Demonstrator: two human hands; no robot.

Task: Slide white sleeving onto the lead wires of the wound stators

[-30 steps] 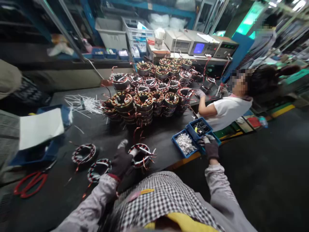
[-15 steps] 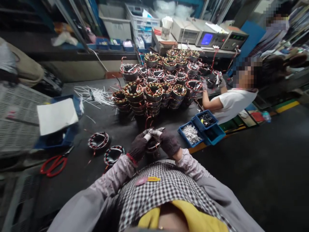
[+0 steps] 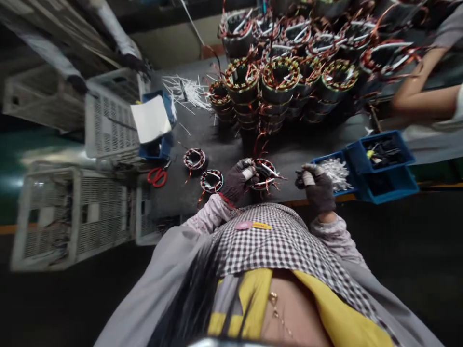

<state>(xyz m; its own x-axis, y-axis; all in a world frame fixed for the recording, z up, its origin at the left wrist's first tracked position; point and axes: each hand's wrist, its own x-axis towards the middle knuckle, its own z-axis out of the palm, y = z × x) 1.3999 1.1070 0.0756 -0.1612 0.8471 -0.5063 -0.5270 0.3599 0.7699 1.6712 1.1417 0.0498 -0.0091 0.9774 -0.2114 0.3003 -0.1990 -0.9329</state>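
My left hand, in a dark glove, is closed on the rim of a wound stator coil lying on the black bench near its front edge. White sleeves and copper wire ends stick out of that coil. My right hand, also gloved, is closed in a pinch just right of the coil, beside a blue bin of small white parts. What it pinches is too small to name. Two more flat coils lie left of my left hand.
Stacked stator cores fill the bench's far side. Blue bins sit at the right front edge, red scissors and a blue box with white paper at the left. White crates stand left. Another person's arm reaches in at right.
The view has tilted down and nearer the bench. My right hand came from the blue bins to the coil, then drew apart to the right; my left hand stays on the coil.
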